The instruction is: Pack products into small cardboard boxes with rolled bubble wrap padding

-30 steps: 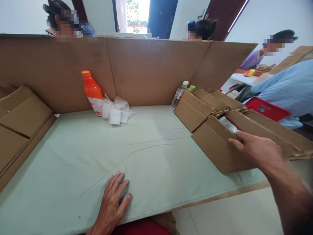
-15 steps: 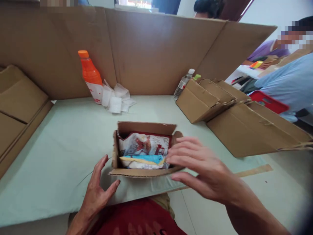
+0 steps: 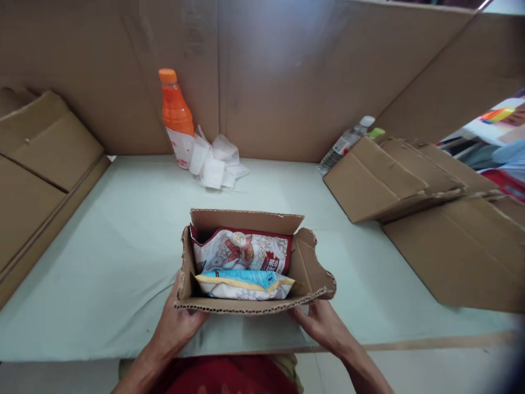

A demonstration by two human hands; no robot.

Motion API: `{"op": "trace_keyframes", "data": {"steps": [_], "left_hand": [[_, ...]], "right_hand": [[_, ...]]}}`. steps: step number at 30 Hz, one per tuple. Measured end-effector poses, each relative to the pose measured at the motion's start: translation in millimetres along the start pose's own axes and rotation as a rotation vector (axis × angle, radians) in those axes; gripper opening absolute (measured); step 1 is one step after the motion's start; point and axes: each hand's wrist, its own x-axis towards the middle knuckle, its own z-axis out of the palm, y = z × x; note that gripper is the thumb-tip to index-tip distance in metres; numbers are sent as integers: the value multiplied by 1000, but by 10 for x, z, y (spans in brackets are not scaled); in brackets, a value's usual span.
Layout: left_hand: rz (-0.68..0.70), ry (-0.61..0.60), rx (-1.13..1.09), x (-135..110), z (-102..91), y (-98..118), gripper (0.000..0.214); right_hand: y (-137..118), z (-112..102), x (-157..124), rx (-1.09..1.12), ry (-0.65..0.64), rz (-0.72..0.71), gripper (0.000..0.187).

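In front of me is a small open cardboard box (image 3: 248, 220), its flaps up and its top edges ragged. Inside, a white and dark-red printed food bag (image 3: 241, 251) leans at the back, and a blue, yellow and white packet (image 3: 246, 284) lies along the near side. My left hand (image 3: 176, 317) grips the box's near left corner, fingers partly hidden behind its side. At the near right corner my right hand (image 3: 322, 323) holds the box from below the rim; most of its fingers are hidden by the cardboard.
An orange-capped bottle (image 3: 178, 120) and crumpled white plastic wrappers (image 3: 215, 164) stand by the cardboard partition (image 3: 279, 82). To the right, a clear bottle (image 3: 346, 143) leans behind cardboard boxes (image 3: 369, 186). More folded cardboard (image 3: 45, 148) is at the left. A pale green cloth (image 3: 102, 246) covers the table.
My right hand has come down from the box's right side to its near right corner. My left hand has closed on the left corner. The view has tilted down and turned.
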Motion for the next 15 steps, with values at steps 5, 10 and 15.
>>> {"op": "trace_keyframes", "data": {"steps": [5,10,15], "left_hand": [[27,-3,-15,548,-33,-25,67],[-87,126,13,1039,-169,-196,56],[-176,234,15,1056,-239,-506,58]], "right_hand": [[54,101,540,32,-6,36,38],[-45,236,1270,80,-63,24,35],[-92,68,1825,282,-244,-126,27]]}}
